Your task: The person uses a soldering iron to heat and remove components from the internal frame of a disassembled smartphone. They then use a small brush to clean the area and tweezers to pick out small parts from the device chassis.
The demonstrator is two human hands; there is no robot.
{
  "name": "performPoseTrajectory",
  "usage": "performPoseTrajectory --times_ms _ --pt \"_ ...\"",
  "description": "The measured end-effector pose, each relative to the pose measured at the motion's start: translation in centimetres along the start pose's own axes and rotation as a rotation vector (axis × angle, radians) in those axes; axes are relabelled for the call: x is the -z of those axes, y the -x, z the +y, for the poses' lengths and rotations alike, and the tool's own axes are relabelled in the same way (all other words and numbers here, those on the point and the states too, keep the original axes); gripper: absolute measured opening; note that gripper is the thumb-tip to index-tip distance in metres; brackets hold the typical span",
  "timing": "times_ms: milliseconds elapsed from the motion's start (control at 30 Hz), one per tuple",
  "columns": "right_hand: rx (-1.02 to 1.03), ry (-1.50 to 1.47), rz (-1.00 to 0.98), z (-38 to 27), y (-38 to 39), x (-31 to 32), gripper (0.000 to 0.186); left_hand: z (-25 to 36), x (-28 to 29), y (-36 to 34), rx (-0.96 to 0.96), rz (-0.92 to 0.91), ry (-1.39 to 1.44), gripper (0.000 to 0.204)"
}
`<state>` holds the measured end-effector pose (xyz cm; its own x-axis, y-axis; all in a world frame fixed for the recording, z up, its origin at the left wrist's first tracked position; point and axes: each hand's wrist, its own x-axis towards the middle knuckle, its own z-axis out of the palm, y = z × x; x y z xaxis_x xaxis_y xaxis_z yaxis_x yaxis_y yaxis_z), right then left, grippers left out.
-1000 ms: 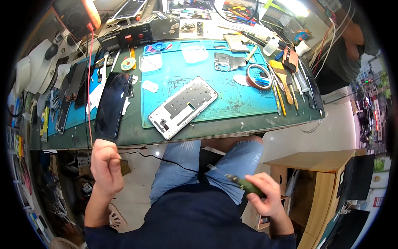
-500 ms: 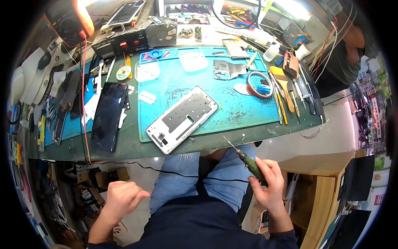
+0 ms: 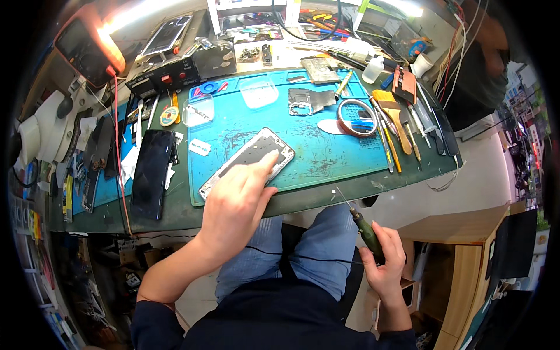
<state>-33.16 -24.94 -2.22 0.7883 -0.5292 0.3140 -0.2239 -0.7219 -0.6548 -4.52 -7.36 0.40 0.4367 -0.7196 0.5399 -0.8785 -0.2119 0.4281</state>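
Note:
A bare phone frame, white-edged with a grey-black middle, lies slanted near the front of the blue work mat. My left hand reaches over its lower part and covers it. The index finger stretches along the frame's upper part, and the thumb stands apart; whether the other fingers press on it I cannot tell. In front of the table edge, my right hand grips a green corded hand tool. Its thin metal tip points up and left towards the edge, and a black cord runs from it across my lap.
Left of the mat lies a dark phone screen, with a red cable beside it. On the mat are a tape roll, clear plastic boxes and a metal plate. Brushes lie on the right, above a wooden cabinet.
My left hand has moved up from beside my lap onto the phone frame, its index finger now extended. The right hand still holds the tool, slightly lower. The view has shifted a little.

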Motion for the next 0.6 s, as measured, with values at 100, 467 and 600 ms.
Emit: performPoseTrajectory --times_ms 100,467,600 --pt "-0.041 0.002 0.028 1.6 0.9 0.2 0.056 0.3 -0.6 0.3 -0.068 0.008 -0.14 0.058" --pt "-0.085 -0.093 0.038 3.8 2.2 0.3 0.055 0.2 -1.9 0.6 -0.338 0.001 -0.494 0.057" --pt "-0.05 -0.13 0.055 4.1 2.1 0.5 0.056 0.1 -1.4 0.4 -0.307 0.006 -0.342 0.057"
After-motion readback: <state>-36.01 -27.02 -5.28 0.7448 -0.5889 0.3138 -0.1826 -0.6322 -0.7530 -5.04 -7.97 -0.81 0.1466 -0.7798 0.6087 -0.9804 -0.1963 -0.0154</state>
